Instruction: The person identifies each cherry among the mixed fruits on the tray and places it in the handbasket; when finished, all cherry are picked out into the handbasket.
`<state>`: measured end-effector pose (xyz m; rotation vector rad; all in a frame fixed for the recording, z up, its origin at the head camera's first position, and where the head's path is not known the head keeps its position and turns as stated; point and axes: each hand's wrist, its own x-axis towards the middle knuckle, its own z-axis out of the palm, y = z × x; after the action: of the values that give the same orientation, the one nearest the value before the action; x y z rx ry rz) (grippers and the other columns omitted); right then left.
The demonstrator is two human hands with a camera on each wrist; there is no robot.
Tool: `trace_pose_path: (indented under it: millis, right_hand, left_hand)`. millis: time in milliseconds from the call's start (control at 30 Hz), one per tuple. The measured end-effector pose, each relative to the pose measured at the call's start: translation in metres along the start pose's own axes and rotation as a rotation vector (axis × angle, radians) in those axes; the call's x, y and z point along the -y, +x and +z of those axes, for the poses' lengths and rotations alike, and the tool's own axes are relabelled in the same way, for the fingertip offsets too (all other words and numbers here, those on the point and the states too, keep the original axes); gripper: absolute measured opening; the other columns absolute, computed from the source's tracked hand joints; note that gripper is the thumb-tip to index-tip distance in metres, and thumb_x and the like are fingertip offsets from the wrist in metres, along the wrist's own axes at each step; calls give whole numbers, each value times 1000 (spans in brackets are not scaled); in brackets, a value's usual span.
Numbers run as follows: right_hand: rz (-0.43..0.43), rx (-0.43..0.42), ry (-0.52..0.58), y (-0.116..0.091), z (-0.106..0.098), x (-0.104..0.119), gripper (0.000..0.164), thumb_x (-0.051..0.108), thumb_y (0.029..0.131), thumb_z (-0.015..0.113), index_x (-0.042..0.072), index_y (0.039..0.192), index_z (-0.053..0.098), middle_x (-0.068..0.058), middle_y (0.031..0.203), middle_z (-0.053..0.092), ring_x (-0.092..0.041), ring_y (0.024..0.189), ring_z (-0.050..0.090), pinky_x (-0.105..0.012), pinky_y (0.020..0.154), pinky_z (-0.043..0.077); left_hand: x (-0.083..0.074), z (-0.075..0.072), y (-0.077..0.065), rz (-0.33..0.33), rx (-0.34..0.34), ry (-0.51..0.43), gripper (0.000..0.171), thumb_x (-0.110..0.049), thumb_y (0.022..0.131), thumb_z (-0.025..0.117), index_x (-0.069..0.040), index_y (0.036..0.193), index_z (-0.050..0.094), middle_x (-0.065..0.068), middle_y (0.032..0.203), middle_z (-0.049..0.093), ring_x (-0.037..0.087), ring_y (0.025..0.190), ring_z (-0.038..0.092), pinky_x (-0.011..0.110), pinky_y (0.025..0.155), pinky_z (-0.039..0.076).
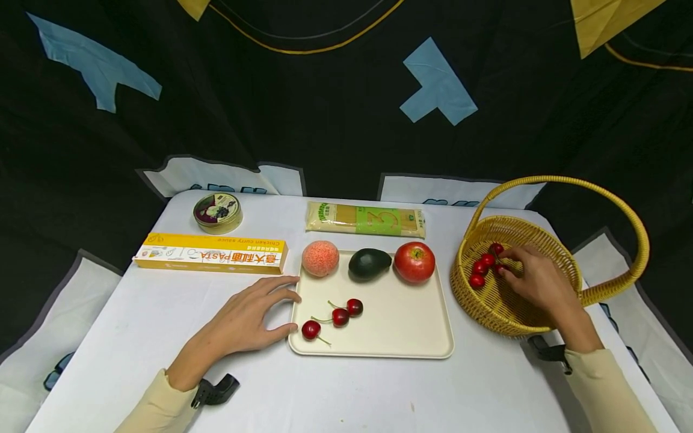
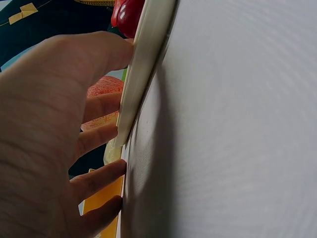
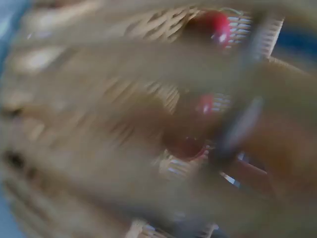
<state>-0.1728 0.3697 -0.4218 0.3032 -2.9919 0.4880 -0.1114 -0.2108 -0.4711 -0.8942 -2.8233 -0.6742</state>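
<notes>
At the left rim of the cream tray (image 1: 400, 325), my left hand (image 1: 246, 316) rests with its fingers spread and its fingertips right at the edge. Three dark red cherries (image 1: 340, 317) with stems lie on the tray near that hand. Inside the yellow wicker basket (image 1: 471, 310) at the right, my right hand (image 1: 533, 279) reaches down, thumb and forefinger pinching a cherry (image 1: 500, 269) that they partly hide. Several more red cherries (image 1: 479, 267) lie just left of those fingertips. The right wrist view is blurred, with a red cherry (image 3: 218, 27) amid the wicker.
Along the tray's back sit a pinkish round fruit (image 1: 320, 258), an avocado (image 1: 369, 264) and a red apple (image 1: 414, 262). Behind lies a pasta packet (image 1: 365, 219). A yellow pasta box (image 1: 211, 252) and round tin (image 1: 218, 213) stand left. The basket's tall handle (image 1: 622, 210) arches beside my right arm.
</notes>
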Motion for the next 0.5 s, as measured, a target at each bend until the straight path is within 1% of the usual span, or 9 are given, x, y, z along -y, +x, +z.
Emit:
trace_pose_path:
  millis: [167,233,300,400,500]
  right_hand:
    - [3,-65,-3,-2,-4,22,38,17,96,81,2,129,70,-30,132,63,-51,119,60,-73,99,50]
    - [-5,-96,-6,-3,-7,32,37,17,95,82,3,129,71,-27,130,65,-49,114,63,-71,93,54]
    - [-36,-131,-1,-2,-8,41,38,16,95,83,3,129,71,-26,131,66,-47,112,65,-67,88,57]
    - [-92,-178,11,0,-9,54,39,13,93,84,4,129,71,-23,131,68,-43,105,68,-62,80,60]
    - [-116,-190,39,1,-9,67,39,13,93,84,5,129,72,-22,133,67,-42,108,68,-62,83,60]
  left_hand:
    - [-1,0,-1,-13,15,0,41,-47,89,86,-30,124,73,-5,160,54,26,146,53,56,110,52]
    - [-1,0,-1,-16,18,1,41,-47,89,85,-30,124,73,-4,160,54,27,146,53,56,110,51]
    - [-1,0,-1,-18,18,2,41,-47,89,86,-29,124,73,-4,160,54,27,146,53,56,110,51]
    - [-1,-1,0,-19,17,3,42,-46,89,86,-29,124,73,-3,160,54,28,146,53,57,110,51]
    - [-1,-1,0,-19,20,1,42,-46,88,86,-29,124,73,-2,160,55,28,146,53,57,110,51]
